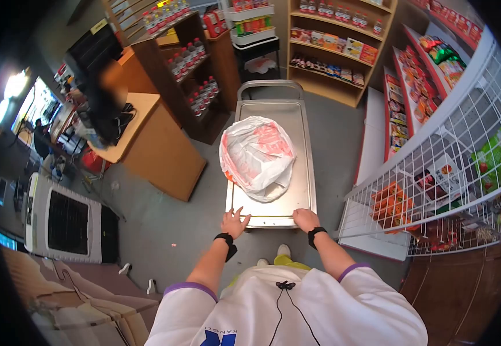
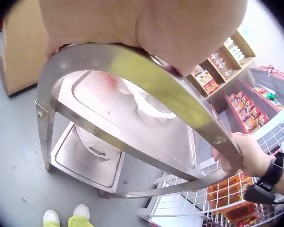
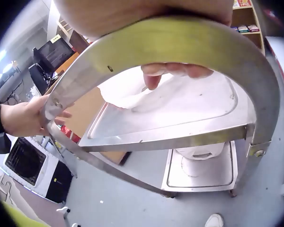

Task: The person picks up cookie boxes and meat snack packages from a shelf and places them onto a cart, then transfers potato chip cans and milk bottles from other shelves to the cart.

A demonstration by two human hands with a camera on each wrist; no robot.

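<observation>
A metal cart (image 1: 302,173) stands before the person, with a crumpled white-and-red plastic bag (image 1: 257,158) on its top tray. At the cart's near end, the left hand (image 1: 234,224) rests on the handle with its fingers spread; the right wrist view shows this left hand (image 3: 24,116) with fingers extending past the bar. The right hand (image 1: 306,220) grips the handle's other side, its fingertips (image 3: 177,71) curled beneath the curved bar (image 3: 189,40). On the lower tray (image 2: 68,158) lies another white bag (image 2: 92,142).
Brown shelves of bottles (image 1: 184,63) and a wooden counter (image 1: 164,153) stand left. A stocked shelf (image 1: 331,52) is ahead. White wire racks (image 1: 435,173) with packaged snacks line the right. An air cooler (image 1: 66,222) stands at far left. Grey floor (image 1: 164,225) shows beside the cart.
</observation>
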